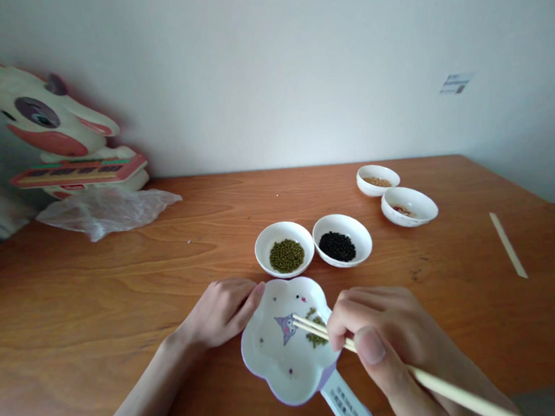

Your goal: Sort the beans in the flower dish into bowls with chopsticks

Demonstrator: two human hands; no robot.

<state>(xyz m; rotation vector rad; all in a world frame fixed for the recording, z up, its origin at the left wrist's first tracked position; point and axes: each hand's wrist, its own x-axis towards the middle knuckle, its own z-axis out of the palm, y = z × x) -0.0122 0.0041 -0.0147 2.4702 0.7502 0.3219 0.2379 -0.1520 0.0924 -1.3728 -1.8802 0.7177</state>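
Note:
A flower-shaped white dish (270, 362) with a purple edge and a cartoon print sits on the table, its labelled handle toward me. Green mung beans (318, 339) lie in its right side, partly hidden by my right hand. My left hand (225, 311) is closed at the dish's upper left rim, thumb against the edge, other fingertips hidden. Pinched in my right hand (388, 340) is a pair of chopsticks (310, 326). Their tips nearly meet over the print; whether they grip a bean I cannot tell. Just beyond the dish stands a white bowl (261, 251) of mung beans.
Touching that bowl is another bowl (365, 243) with black beans. Farther back right stand a bowl (365, 188) of tan grains and one (422, 208) with reddish bits. A pale strip (508, 245) lies right. At left are clear plastic (114, 211) and a cow toy keyboard (82, 172).

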